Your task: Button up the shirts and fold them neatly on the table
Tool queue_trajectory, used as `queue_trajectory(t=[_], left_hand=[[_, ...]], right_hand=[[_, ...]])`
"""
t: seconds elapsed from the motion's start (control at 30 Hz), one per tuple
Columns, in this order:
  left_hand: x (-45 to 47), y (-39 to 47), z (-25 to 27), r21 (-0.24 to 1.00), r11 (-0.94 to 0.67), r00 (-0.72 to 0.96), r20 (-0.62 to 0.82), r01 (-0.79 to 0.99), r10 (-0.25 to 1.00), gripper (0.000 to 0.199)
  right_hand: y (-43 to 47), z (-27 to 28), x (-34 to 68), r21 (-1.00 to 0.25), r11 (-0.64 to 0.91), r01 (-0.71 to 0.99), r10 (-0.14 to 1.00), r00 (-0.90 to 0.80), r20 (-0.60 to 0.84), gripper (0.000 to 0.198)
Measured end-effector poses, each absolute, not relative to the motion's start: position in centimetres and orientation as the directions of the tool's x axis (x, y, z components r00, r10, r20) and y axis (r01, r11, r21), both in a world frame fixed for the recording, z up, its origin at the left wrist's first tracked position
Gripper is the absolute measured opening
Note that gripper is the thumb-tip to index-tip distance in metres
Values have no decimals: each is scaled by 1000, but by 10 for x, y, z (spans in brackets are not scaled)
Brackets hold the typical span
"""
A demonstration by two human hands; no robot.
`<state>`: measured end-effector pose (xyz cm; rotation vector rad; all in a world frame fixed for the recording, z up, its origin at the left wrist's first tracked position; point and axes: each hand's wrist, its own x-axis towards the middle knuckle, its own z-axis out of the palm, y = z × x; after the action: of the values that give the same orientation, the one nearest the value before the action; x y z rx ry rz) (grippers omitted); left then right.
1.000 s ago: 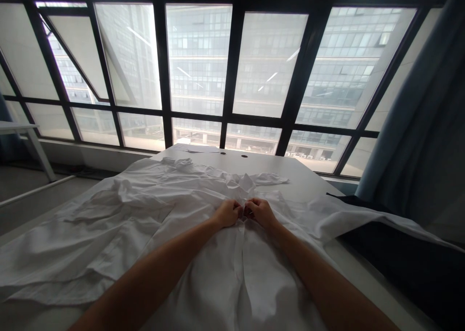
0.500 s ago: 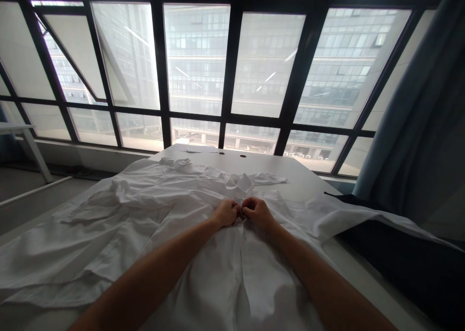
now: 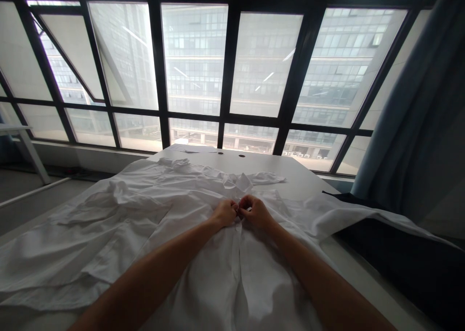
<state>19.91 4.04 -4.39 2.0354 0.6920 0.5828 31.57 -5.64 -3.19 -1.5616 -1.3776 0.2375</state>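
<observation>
A white shirt (image 3: 203,268) lies spread on the table, front up, its collar (image 3: 238,181) pointing away from me and its button placket running down the middle. My left hand (image 3: 225,212) is closed in a pinch on the placket, a little below the collar. Right beside it, my right hand (image 3: 255,210) pinches the same strip of cloth, thumb and forefinger forming a small loop. The fingertips of both hands meet; any button between them is hidden. One sleeve (image 3: 337,214) stretches out to the right.
More white garments (image 3: 119,195) lie rumpled on the left of the white table (image 3: 290,168). Dark cloth (image 3: 403,263) lies at the right under the sleeve. Beyond the table stand a large window (image 3: 196,59) and a blue curtain (image 3: 410,98). Another white table (image 3: 32,151) is at far left.
The fingers of my right hand have shifted slightly, with a wider gap between thumb and forefinger loop. Both hands stay at the placket. The whole view has moved a little.
</observation>
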Motion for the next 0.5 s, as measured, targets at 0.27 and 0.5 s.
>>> queue_trajectory(t=[0.27,0.5], left_hand=[[193,38,-38,887,-418,765,127,198,632,22],[188,37,-32,917,-339,774,56,210,630,16]], right_hand=[[-52,-43,320,-802,153,577,797,407,445,16],[-57,-37,319,-896,176,408,834,421,356,20]])
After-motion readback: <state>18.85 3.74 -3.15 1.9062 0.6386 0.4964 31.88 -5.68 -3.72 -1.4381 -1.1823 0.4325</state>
